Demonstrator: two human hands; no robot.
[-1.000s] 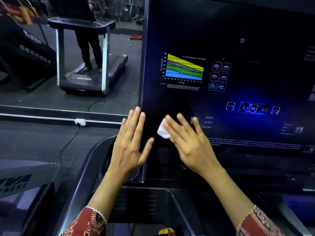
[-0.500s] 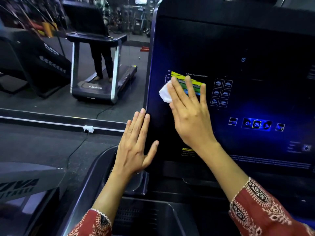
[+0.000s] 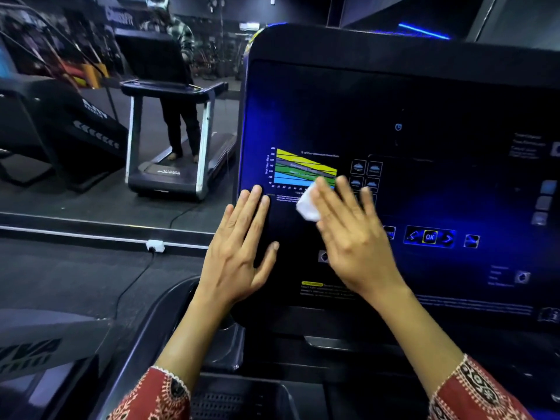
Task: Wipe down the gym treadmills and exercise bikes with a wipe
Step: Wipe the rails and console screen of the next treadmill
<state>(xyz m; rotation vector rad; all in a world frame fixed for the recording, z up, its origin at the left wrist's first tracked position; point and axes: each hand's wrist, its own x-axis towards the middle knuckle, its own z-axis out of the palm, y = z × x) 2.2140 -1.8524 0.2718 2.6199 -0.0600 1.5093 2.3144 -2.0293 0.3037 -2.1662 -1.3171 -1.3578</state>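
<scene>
Right hand (image 3: 353, 237) flat, pressing white wipe (image 3: 307, 206) onto treadmill console (image 3: 409, 95) below the heart-rate chart (image 3: 303, 169) (blurred). Left hand (image 3: 239, 250) spread flat at console's left edge.

floor (image 3: 75, 277): dark, matte | wall mirror (image 3: 91, 116): apparently reflecting gym | ceiling light (image 3: 424, 31): blue strip

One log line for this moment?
wiping | right hand presses wipe on console | left hand flat on console edge
</scene>
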